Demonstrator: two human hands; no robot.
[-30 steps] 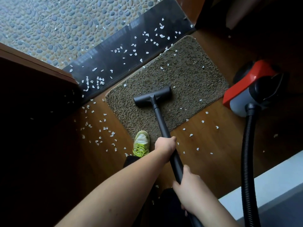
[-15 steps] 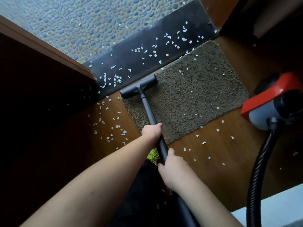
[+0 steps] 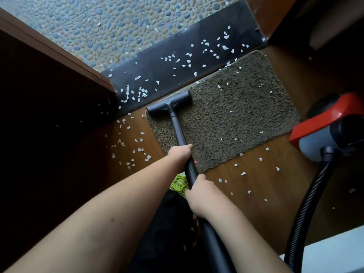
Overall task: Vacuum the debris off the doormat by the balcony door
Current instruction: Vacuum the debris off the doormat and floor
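Observation:
A brown doormat (image 3: 232, 115) lies on the wooden floor beside a dark threshold strip (image 3: 177, 69). A few small white scraps (image 3: 219, 86) dot the mat. The grey vacuum floor head (image 3: 169, 106) sits on the mat's far left corner. Its dark wand (image 3: 180, 134) runs back toward me. My left hand (image 3: 180, 154) grips the wand higher up, and my right hand (image 3: 201, 196) grips it lower down, nearer my body.
The red and grey vacuum body (image 3: 331, 131) stands at the right, its black ribbed hose (image 3: 303, 213) curving down. White scraps cover the threshold and the wood floor (image 3: 128, 146) left and right of the mat. A dark wooden door (image 3: 49, 99) stands at the left. My green shoe (image 3: 179, 184) is under the wand.
The floor head has gone from the mat's middle to its far left corner by the threshold. Both hands slid forward with the wand, and the view shifted left.

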